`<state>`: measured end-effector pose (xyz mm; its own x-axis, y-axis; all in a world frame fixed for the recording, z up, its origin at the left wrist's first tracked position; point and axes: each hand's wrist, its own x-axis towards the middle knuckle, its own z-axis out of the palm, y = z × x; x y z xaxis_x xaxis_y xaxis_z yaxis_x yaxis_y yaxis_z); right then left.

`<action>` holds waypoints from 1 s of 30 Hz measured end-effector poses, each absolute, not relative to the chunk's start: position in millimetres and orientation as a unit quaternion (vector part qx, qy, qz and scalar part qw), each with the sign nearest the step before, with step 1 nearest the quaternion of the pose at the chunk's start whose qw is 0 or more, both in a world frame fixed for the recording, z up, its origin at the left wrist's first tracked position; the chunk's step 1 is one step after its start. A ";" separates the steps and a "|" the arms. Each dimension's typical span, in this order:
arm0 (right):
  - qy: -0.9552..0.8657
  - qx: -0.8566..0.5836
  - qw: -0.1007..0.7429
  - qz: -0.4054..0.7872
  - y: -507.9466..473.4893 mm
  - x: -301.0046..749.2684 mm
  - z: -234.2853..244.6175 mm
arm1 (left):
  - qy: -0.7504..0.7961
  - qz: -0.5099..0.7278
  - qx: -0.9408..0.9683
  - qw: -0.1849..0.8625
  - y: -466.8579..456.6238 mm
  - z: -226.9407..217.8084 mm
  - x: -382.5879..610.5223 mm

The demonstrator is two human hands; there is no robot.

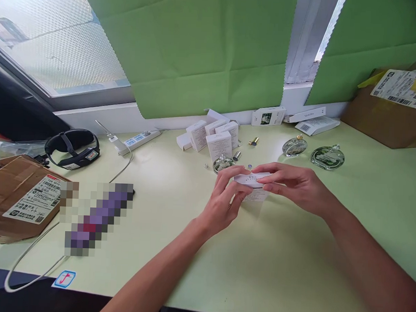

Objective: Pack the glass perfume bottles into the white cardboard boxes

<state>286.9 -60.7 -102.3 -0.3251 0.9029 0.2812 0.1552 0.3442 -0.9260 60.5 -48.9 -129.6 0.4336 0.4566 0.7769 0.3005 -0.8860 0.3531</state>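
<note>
Both my hands hold a small white box (253, 181) just above the pale green table (286, 263). My left hand (223, 202) grips its left side with curled fingers. My right hand (289, 184) pinches its top and right side. Right behind the box a round glass perfume bottle (222, 164) lies on the table. Several more small white boxes (212, 135) stand in a cluster behind that bottle.
Two round glass bottles (294, 146) (327, 156) lie at the back right, with a gold cap (253, 141) and a silver cap (237, 155) nearby. Cardboard boxes sit at far left (18, 199) and far right (390, 112). A power strip (138, 139), its white cable and a black headband (73, 146) lie at the left.
</note>
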 end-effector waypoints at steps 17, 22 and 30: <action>-0.734 -0.364 0.427 0.384 -55.0 291.5 -110.5 | 0.263 0.510 0.819 0.023 -42.2 -135.9 58.9; -0.731 -0.369 0.429 0.382 -54.6 289.6 -109.9 | 0.268 0.510 0.817 0.015 -39.8 -136.7 57.4; -0.731 -0.369 0.430 0.379 -55.0 288.5 -109.5 | 0.260 0.507 0.821 0.035 -38.4 -137.1 55.8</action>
